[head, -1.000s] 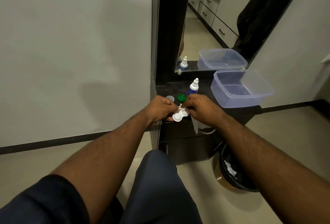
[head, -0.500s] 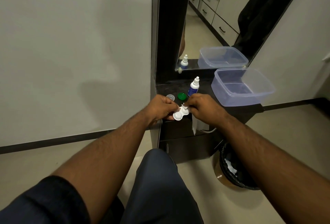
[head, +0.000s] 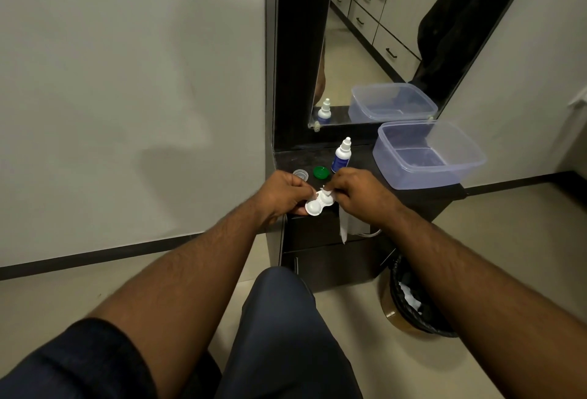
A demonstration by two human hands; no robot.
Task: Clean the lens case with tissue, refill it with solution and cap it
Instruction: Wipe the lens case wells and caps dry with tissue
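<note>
— Where do we have the lens case [head: 319,203] now?

— In the air at the near edge of the dark shelf [head: 359,157], pinched at its left side by our left hand [head: 284,193]. Our right hand [head: 359,193] is closed on the tissue [head: 343,227], pressing a corner into the far-right well while the rest hangs down.

— Which way does the case run?

— Its long axis slants from near-left to far-right, wells facing up toward us.

— What could go wrong?

— We hold it by one end only, so a hard push of tissue could twist it out of our fingers; the bin [head: 413,303] stands below on the right. Shreds of tissue may also stay in the well. The green cap [head: 320,172] and clear cap [head: 300,174] lie just beyond our knuckles, beside the solution bottle [head: 341,157], and a careless reach could knock them off.
</note>
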